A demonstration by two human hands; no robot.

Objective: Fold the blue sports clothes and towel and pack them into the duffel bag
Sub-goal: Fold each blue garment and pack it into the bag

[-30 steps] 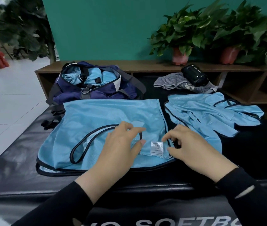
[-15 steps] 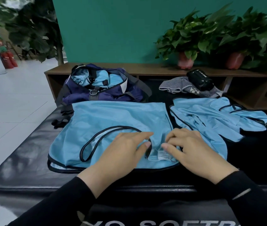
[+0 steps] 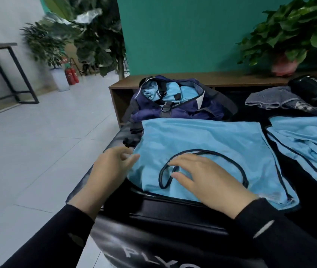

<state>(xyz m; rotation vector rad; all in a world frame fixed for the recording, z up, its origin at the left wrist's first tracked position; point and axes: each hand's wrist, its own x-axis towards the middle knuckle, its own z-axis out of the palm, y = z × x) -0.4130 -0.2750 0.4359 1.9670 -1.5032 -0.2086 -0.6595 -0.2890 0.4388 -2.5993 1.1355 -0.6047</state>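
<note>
So the right hand (image 3: 208, 182) lies flat on the near middle of the blue top (image 3: 202, 144), fingers spread and pretty straight, palm down right by the dark armhole trim (image 3: 202, 151); it isn't clamped on anything, and I'd guess it's there to pin the fabric so it doesn't slide on the slick black mat (image 3: 173, 209). The left hand (image 3: 111, 167) is at the top's left edge, fingers loosely curled with the tips just at the cloth, but it's blurry enough that I can't tell if it's actually pinching the edge or only touching it. My read is that it's going for that edge to bring the left side over for a fold. The top is spread flat across the mat, which makes sense since you want it smooth before folding. Just behind it on the far side sits the navy duffel bag (image 3: 182, 111), unzipped with some light blue stuff already showing inside, so it's close for packing. To the right, apart from the top, is another blue garment (image 3: 304, 140) not folded yet, and further back right a gray towel (image 3: 270, 97) with a black bottle (image 3: 312, 89) resting against it. Potted plant (image 3: 289, 35) on the wooden shelf (image 3: 231, 79) behind all that.
</note>
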